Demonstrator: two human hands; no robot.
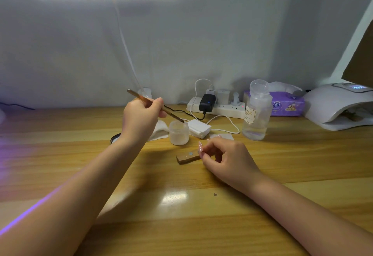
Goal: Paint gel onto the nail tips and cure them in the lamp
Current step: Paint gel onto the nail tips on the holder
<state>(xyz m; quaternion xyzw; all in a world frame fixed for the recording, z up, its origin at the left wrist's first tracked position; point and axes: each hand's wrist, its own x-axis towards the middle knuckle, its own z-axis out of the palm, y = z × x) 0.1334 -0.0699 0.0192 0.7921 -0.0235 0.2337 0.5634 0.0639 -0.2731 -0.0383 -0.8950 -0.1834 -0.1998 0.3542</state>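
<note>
Your left hand (141,114) grips a thin brush (155,105), fingers curled round the middle of its handle, and the brush slants down to the right so that its dark tip sits at the rim of the small open gel jar (179,132); whether the bristles touch the gel you cannot tell from here. Your right hand (226,159) rests low on the wooden table (60,154), fingers bent, pinching a pink nail tip (200,146) with pale dots just above the right end of a small wooden block (187,157) that lies flat in front of the jar. The block shows one round grey spot on its top face. Behind the jar lie a folded white wipe (160,129) and a small white box (198,128). Further back a white power strip (218,108) runs along the wall with a black adapter (206,103) plugged in. To the right stands a clear pump bottle (257,112), then a purple tissue pack (286,104), and at the far right edge the white curing lamp (339,106), well apart from both hands, its display lit.
</note>
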